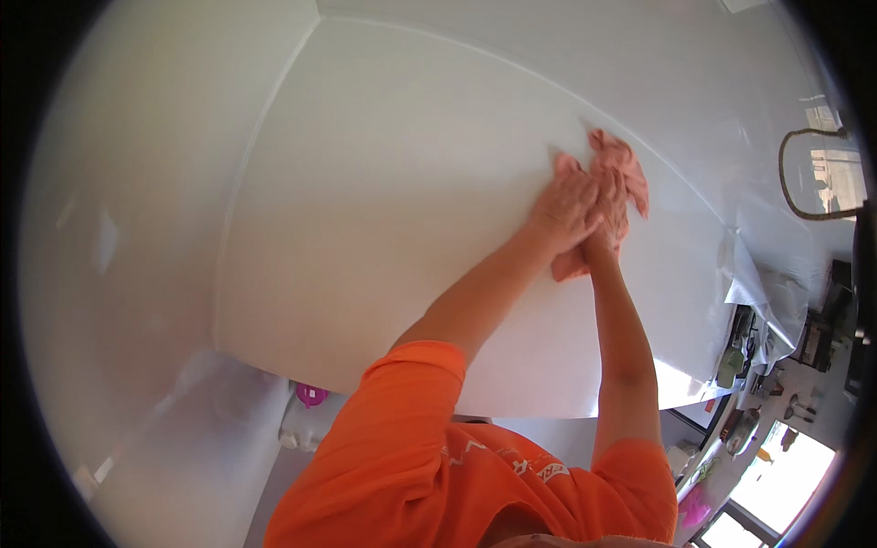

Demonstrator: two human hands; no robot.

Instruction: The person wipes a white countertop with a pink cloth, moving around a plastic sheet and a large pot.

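Both of my hands press a crumpled pink cloth [625, 159] against a smooth, pale panel [411, 164], right of the picture's middle. My left hand [565, 204] lies spread over part of the cloth and overlaps the edge of my right hand [612, 204]. Folds of cloth stick out above the fingers and on the right, and a corner [570, 266] shows below the hands. The fingertips are partly lost in the folds. Orange short sleeves cover my upper arms.
Pale walls [123, 274] meet the panel at its left and far edges. At the right hang a looped cord [782, 175] and loose plastic sheeting [760, 294]. Beyond are kitchen items and a bright window [781, 472]. A magenta object [312, 395] sits below the panel's lower left edge.
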